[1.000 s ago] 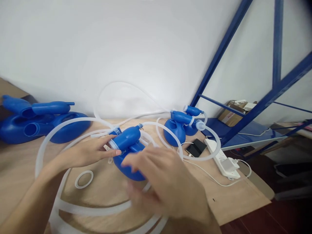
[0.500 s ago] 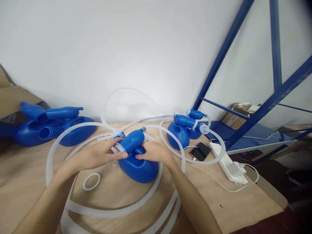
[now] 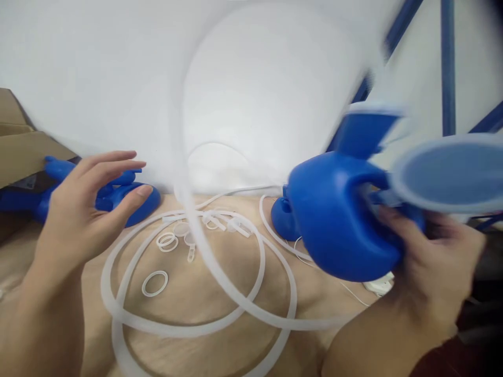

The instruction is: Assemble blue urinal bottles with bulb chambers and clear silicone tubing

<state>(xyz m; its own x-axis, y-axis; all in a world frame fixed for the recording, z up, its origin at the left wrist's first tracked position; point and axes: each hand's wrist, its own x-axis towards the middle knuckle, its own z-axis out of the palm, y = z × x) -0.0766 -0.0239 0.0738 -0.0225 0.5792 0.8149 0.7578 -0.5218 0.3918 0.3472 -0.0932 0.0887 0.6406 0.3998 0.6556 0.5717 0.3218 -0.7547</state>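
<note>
A white wall [image 3: 106, 78] fills the top of the frame, above a tan tabletop [image 3: 188, 298]. In the head view, the right hand [image 3: 436, 262] is closed around the handle area of a blue bottle [image 3: 330, 225], held up at the right of the frame. A pale round piece [image 3: 451, 175], slightly blurred, shows above that hand at the right edge. The left hand [image 3: 78, 204] is open and empty at the left, in front of other blue containers [image 3: 147, 207], near a cardboard box [image 3: 23, 152] at the left edge. Translucent tubing [image 3: 157, 329] lies coiled across the lower middle; a blurred loop of hose [image 3: 192, 209] rises into the upper middle. A white ring [image 3: 144, 285] lies inside the coils, near small clear plastic pieces [image 3: 189, 239].
</note>
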